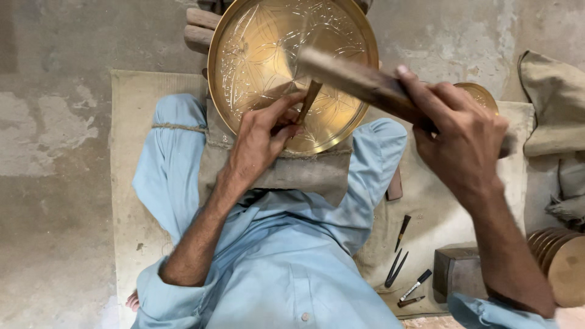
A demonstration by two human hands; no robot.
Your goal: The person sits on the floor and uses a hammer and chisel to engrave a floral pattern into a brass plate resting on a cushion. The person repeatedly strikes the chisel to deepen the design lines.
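The work area is a rough grey concrete floor (55,201) covered in part by a beige mat (131,201), on which the person sits with legs folded, dressed in light blue clothing (286,256). A round brass tray (262,36) with an engraved leaf and flower pattern rests tilted against the lap, its lower rim on a khaki cloth pad (304,173) and its upper rim near wooden blocks (201,30). The left hand (262,137) is closed around a thin metal chisel (309,100), fingers pinched on the shaft, with the tip set on the tray face in its lower right part. The right hand (463,137) is clenched on the handle of a wooden mallet (353,79), whose blurred head sits just above the chisel's upper end; whether the two touch cannot be told. Behind the right hand, part of a second brass dish (481,94) shows. On the mat to the right lie several small dark hand tools (399,262) and a marker pen (417,283), beside a dark metal block (457,271). A stack of brass discs (560,262) stands at the right edge, and folded khaki cloth (554,100) lies above it.
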